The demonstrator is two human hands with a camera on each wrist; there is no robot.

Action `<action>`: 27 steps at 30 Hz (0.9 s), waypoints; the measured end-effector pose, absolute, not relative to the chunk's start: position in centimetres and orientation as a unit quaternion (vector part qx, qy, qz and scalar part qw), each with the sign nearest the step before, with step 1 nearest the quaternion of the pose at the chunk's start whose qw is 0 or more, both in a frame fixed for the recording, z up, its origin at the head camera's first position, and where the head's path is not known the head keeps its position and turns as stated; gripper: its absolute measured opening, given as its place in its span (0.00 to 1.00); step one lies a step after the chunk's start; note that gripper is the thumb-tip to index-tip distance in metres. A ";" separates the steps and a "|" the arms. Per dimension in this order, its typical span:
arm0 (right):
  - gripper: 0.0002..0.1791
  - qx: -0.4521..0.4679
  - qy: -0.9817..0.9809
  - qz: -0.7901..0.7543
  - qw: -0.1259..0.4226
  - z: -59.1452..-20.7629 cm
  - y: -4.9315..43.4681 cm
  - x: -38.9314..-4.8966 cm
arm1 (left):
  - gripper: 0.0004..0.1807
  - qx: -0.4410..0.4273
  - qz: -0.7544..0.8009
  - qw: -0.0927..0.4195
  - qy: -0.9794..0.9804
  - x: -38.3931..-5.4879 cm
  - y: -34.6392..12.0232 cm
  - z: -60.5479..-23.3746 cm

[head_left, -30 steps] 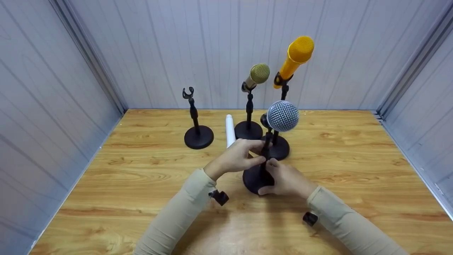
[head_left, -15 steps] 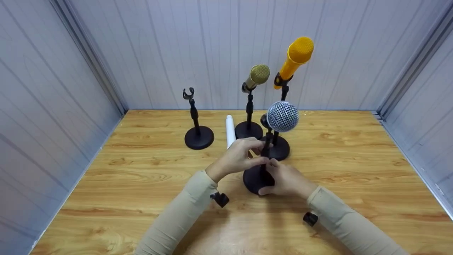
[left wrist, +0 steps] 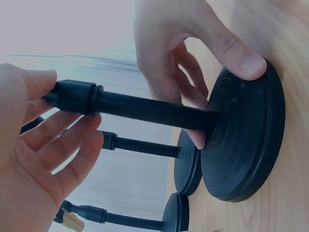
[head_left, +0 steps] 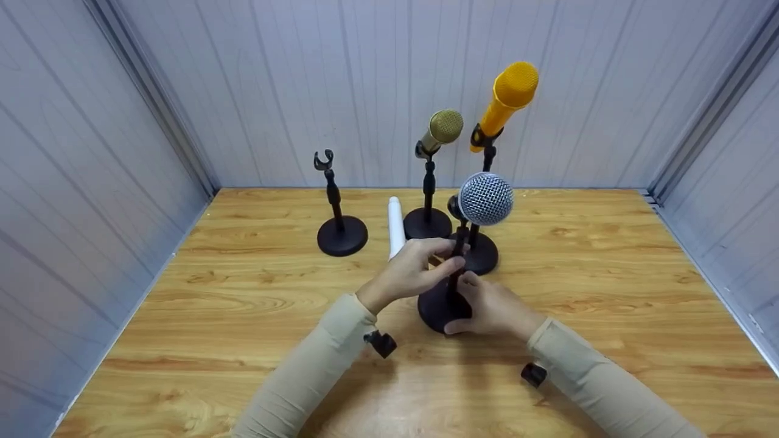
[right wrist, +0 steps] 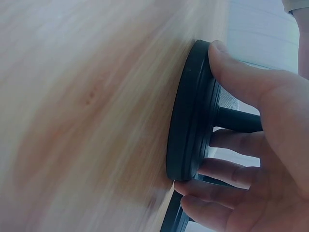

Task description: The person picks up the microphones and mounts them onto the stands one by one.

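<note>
A microphone with a silver mesh head (head_left: 487, 199) sits on a black desk stand (head_left: 435, 309) in the head view. My left hand (head_left: 409, 269) pinches the thick collar (left wrist: 75, 96) high on the stand's pole between thumb and fingers. Lower down, my right hand (head_left: 498, 309) holds the round base (left wrist: 246, 133). In the right wrist view, the right thumb lies on the base's rim and the fingers reach around the pole side. The stand is upright, with its base on the table.
Behind it stand a gold microphone (head_left: 445, 128) and a yellow microphone (head_left: 515, 86), each on a black stand. A stand with a bare clip (head_left: 342, 235) is at the left. Partly behind my left hand, a white rod-like object (head_left: 395, 224) lies on the wooden table (head_left: 231, 304).
My left thumb has shifted upward on the collar, and the left wrist has turned slightly. The right hand and the stand have stayed in place.
</note>
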State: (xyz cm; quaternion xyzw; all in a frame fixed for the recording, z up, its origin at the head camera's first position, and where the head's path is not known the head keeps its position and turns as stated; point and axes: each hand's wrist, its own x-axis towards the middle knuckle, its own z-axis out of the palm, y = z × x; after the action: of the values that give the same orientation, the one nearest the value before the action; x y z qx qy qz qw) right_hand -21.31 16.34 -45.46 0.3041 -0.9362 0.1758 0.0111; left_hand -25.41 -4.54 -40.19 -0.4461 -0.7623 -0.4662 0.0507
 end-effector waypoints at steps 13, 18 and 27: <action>0.46 0.315 -0.932 0.176 0.020 -45.6 16.3 -21.3 | 0.08 -0.438 -0.491 0.069 -0.750 -25.3 -4.1 -40.2; 0.46 0.318 -0.930 0.181 0.021 -45.5 16.3 -21.3 | 0.10 -0.430 -0.501 0.077 -0.747 -25.2 -3.8 -40.2; 0.47 0.317 -0.932 0.177 0.021 -45.3 16.3 -21.4 | 0.10 -0.445 -0.490 0.090 -0.744 -25.5 -3.9 -40.0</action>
State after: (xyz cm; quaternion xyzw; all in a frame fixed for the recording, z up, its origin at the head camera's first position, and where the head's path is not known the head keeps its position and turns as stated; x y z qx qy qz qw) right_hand -21.35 16.30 -45.31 0.3168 -0.9317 0.1766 0.0206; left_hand -25.53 -3.88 -40.03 -0.4454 -0.7437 -0.4903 0.0905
